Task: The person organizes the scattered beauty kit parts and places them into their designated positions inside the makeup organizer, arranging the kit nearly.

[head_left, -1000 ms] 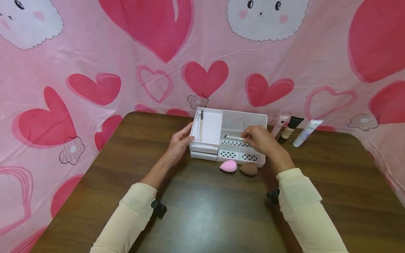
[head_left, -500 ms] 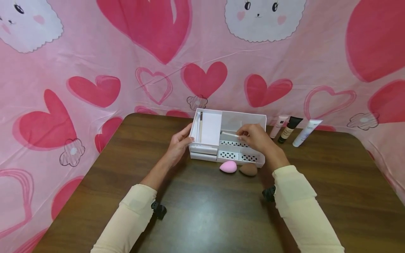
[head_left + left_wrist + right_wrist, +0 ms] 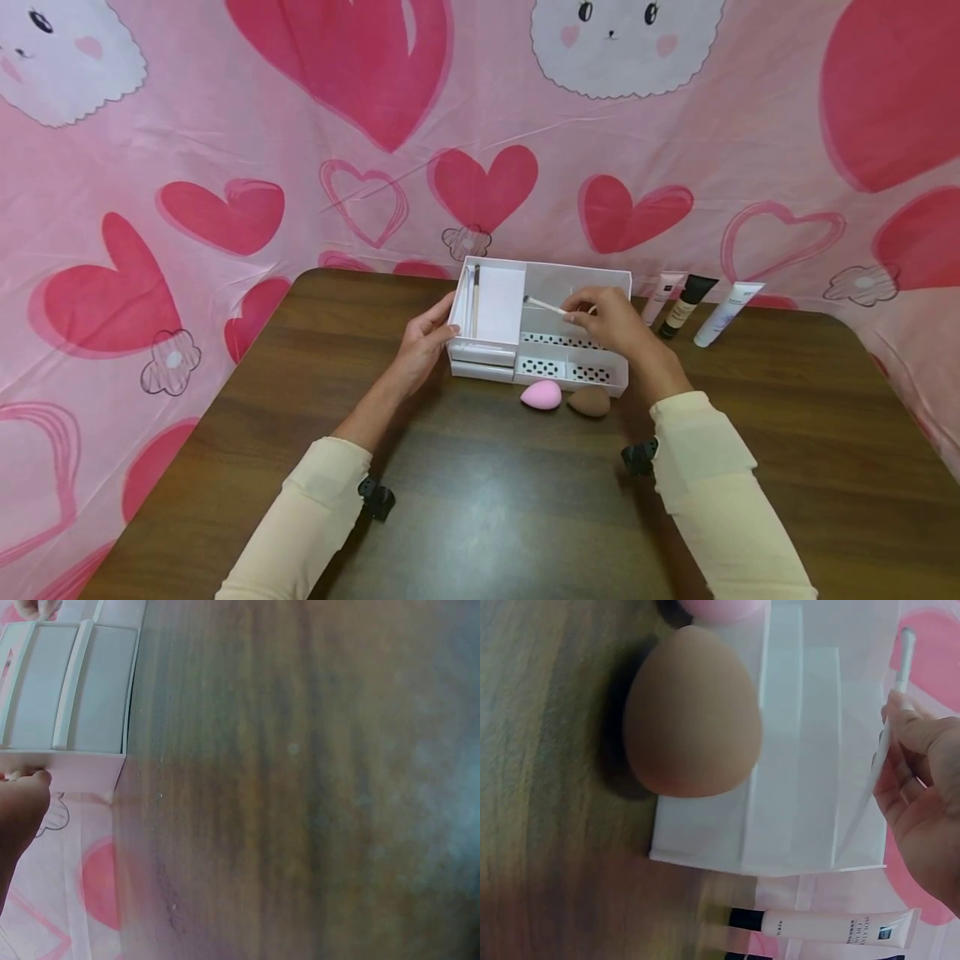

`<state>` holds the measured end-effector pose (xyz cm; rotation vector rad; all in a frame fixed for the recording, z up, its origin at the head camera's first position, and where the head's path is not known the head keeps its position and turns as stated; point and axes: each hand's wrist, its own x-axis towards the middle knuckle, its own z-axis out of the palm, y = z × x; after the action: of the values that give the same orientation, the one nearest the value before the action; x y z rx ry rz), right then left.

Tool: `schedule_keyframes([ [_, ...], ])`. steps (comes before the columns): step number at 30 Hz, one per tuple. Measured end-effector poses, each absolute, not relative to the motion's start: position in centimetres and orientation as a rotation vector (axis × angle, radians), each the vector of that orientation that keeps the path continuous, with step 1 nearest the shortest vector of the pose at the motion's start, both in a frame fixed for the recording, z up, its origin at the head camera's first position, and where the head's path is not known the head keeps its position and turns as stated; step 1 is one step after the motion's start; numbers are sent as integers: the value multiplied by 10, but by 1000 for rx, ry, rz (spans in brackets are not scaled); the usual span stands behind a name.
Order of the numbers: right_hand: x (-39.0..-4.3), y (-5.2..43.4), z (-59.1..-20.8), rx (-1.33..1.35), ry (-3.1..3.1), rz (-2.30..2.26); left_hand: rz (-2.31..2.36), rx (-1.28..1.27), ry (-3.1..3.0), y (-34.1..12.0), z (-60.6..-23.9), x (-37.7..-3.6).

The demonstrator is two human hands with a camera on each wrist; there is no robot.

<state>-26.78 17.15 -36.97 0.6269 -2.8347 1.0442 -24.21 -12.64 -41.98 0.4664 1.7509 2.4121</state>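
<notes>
A white makeup organizer [image 3: 501, 304] stands near the back of the table, with two drawers at its left front. My left hand [image 3: 422, 346] holds its left side, the thumb tip at the rim and the fingers along the outer wall. Over the right-hand tiers, my right hand [image 3: 611, 321] pinches a slim white-handled makeup brush [image 3: 543, 305], also seen in the right wrist view as a brush [image 3: 906, 664] raised clear of the tiers. Its head points left in the head view. Another brush [image 3: 477, 302] lies in the left tray along the wall.
A pink makeup sponge [image 3: 542, 395] and a brown one [image 3: 589, 401] lie before the organizer. To its right stand a pink tube [image 3: 662, 298], a black-capped tube [image 3: 687, 307] and a white tube [image 3: 727, 315]. Behind hangs a heart-printed cloth [image 3: 487, 108].
My right hand has shifted slightly left and raised the brush from the tier, its head now tilted upward. The left hand keeps its place on the organizer.
</notes>
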Motion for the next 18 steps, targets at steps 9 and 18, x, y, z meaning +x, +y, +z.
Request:
schedule_keyframes([
  [9, -269, 171, -369, 656, -2810, 1055, 2416, 459, 1750, -126, -420, -243],
  [18, -270, 177, -387, 575, -2886, 1038, 2419, 462, 1753, -126, -419, -241],
])
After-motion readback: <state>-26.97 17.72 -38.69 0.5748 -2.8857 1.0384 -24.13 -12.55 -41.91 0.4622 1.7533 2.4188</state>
